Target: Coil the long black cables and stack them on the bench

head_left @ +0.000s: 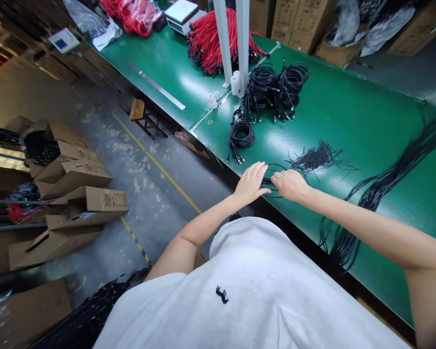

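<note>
A loop of thin black cable (267, 181) lies between my two hands over the near edge of the green table. My left hand (250, 184) is at its left side, fingers stretched out and thumb apart; whether it touches the cable I cannot tell. Closed around part of the cable is my right hand (289, 185), its fingertips tucked out of sight. Just beyond stands a finished-looking coil of black cable (241, 134) with its plug ends towards me. A loose heap of short black ties (314, 157) lies past my right hand.
Stacked black cable coils (263, 85) sit farther back, beside white posts (242, 43) and a red cable pile (207, 41). Long black cables (392, 169) stretch across the right of the green table (349, 106). A metal ruler (162, 89) lies at left; a wooden stool (138, 110) stands below.
</note>
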`<state>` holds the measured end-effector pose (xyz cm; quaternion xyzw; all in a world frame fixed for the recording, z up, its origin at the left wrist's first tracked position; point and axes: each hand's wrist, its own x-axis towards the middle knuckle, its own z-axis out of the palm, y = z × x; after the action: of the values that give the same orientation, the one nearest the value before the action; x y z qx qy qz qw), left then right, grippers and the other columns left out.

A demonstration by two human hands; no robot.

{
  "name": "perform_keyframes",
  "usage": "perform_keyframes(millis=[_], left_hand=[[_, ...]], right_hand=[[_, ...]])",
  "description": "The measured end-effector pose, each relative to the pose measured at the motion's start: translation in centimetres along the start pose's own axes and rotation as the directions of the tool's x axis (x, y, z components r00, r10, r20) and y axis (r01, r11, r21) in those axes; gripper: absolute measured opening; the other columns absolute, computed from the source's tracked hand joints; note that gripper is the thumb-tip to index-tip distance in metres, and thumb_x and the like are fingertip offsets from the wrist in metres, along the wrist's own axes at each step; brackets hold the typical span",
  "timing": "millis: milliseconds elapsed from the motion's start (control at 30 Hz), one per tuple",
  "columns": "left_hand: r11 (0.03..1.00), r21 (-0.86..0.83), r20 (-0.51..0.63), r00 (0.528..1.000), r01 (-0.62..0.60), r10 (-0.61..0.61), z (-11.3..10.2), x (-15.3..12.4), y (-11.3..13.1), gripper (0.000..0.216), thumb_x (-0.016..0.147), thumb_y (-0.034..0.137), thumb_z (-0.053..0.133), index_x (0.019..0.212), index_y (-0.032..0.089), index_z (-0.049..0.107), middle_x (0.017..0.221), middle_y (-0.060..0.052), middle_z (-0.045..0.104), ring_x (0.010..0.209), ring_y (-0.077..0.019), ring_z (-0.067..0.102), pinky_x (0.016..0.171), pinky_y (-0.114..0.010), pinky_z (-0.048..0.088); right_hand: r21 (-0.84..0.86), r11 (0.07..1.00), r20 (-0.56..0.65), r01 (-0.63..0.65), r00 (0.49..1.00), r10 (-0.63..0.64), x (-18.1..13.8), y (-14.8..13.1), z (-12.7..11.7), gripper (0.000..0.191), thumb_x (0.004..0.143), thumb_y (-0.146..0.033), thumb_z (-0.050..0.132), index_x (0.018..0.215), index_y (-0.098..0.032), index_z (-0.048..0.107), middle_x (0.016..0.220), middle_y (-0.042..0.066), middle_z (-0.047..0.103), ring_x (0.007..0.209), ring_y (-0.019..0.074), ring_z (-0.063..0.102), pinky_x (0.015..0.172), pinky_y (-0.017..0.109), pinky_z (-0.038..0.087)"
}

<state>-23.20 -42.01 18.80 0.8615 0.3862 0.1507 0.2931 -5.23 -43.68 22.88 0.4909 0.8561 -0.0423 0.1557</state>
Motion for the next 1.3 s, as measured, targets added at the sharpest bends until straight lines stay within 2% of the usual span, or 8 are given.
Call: perform_keyframes(millis=[100, 267, 533, 633, 767, 900, 1100, 1300], left_hand=[[0.991, 0.058, 0.146, 0.982, 0.117, -0.124, 1.0, 1.6, -0.8, 0.044, 0.087, 0.035, 0.067, 0.125, 0.013, 0.062, 0.118, -0.019, 0.07, 0.117, -0.0334, 0.063, 0.102, -0.045, 0.045], [0.901, -0.2, 0.062, 0.923, 0.385, -0.38, 5.3, 3.0, -1.0, 0.024, 0.095, 0.025, 0.05, 0.113, 0.014, 0.063, 0.106, -0.016, 0.072, 0.11, -0.0319, 0.065, 0.097, -0.042, 0.043], [0.349, -0.798, 0.308, 0.83, 0.491, -0.465, 6.9, 2.6, -1.4, 0.009, 0.083, 0.02, 0.059, 0.09, 0.015, 0.064, 0.092, -0.006, 0.072, 0.101, -0.0212, 0.064, 0.098, -0.035, 0.044], [0.09, -0.926, 0.306, 0.867, 0.367, -0.395, 5.7, 1.2, 0.1, 0.024, 0.083, 0.038, 0.067, 0.088, 0.015, 0.063, 0.088, -0.005, 0.07, 0.097, -0.0203, 0.064, 0.096, -0.035, 0.043], [0.188, -0.941, 0.227, 0.937, 0.281, -0.266, 2.5, -1.0, 2.9, 0.039, 0.074, 0.047, 0.079, 0.092, 0.015, 0.065, 0.085, -0.002, 0.066, 0.084, -0.014, 0.058, 0.083, -0.028, 0.044], [0.063, -0.964, 0.246, 0.955, 0.259, -0.167, -0.7, -2.7, 4.9, 0.043, 0.07, 0.052, 0.08, 0.069, 0.017, 0.054, 0.057, 0.007, 0.041, 0.049, -0.0051, 0.036, 0.055, -0.025, 0.032], [-0.092, -0.965, 0.259, 0.944, 0.245, -0.205, -1.9, -3.3, 5.5, 0.049, 0.063, 0.058, 0.081, 0.065, 0.018, 0.053, 0.048, 0.012, 0.021, 0.038, -0.0018, 0.019, 0.047, -0.023, 0.026], [-0.074, -0.979, 0.2, 0.833, 0.189, -0.516, -0.8, -1.7, 5.7, 0.027, 0.087, 0.037, 0.07, 0.105, 0.019, 0.06, 0.069, 0.006, 0.045, 0.055, -0.0052, 0.043, 0.059, -0.022, 0.043]], right_hand=[[0.01, 0.994, -0.02, 0.108, 0.994, -0.107, 0.1, -1.1, -0.4, 0.03, 0.091, -0.014, 0.04, 0.102, -0.008, 0.067, 0.097, 0.017, 0.067, 0.087, 0.0232, 0.061, 0.071, 0.034, 0.029], [0.238, 0.946, 0.027, -0.222, 0.975, 0.222, 2.6, -2.0, 1.4, 0.03, 0.089, -0.011, 0.042, 0.102, -0.006, 0.068, 0.099, 0.02, 0.069, 0.09, 0.025, 0.064, 0.068, 0.033, 0.032], [0.426, 0.73, 0.052, -0.534, 0.82, 0.57, 2.0, -4.4, 5.0, 0.039, 0.101, -0.026, 0.03, 0.101, -0.014, 0.067, 0.102, 0.014, 0.071, 0.09, 0.0231, 0.066, 0.064, 0.03, 0.035], [0.697, 0.602, -0.076, -0.39, 0.794, 0.603, -1.0, -5.7, 4.7, 0.036, 0.1, -0.031, 0.034, 0.088, -0.018, 0.066, 0.096, 0.01, 0.071, 0.09, 0.0222, 0.065, 0.07, 0.029, 0.04], [0.954, 0.297, -0.192, 0.028, 0.82, 0.539, -5.5, -4.6, 4.3, 0.039, 0.097, -0.041, 0.043, 0.07, -0.021, 0.062, 0.083, 0.005, 0.07, 0.091, 0.0227, 0.066, 0.078, 0.031, 0.046], [0.979, 0.047, -0.173, 0.196, 0.694, 0.699, -7.6, -1.1, 4.3, 0.044, 0.081, -0.061, 0.067, 0.107, -0.025, 0.067, 0.107, 0.006, 0.067, 0.104, 0.0235, 0.062, 0.092, 0.037, 0.049], [0.743, -0.632, -0.031, 0.22, 0.955, 0.296, -6.0, -0.7, 2.7, 0.07, 0.072, -0.074, 0.066, 0.121, -0.025, 0.061, 0.104, 0.008, 0.067, 0.097, 0.0249, 0.065, 0.087, 0.046, 0.057], [0.864, -0.416, 0.06, 0.283, 0.764, 0.643, -3.5, -1.7, 2.4, 0.045, 0.076, -0.037, 0.075, 0.117, -0.027, 0.06, 0.08, -0.003, 0.057, 0.05, 0.0074, 0.045, 0.048, 0.025, 0.046]])
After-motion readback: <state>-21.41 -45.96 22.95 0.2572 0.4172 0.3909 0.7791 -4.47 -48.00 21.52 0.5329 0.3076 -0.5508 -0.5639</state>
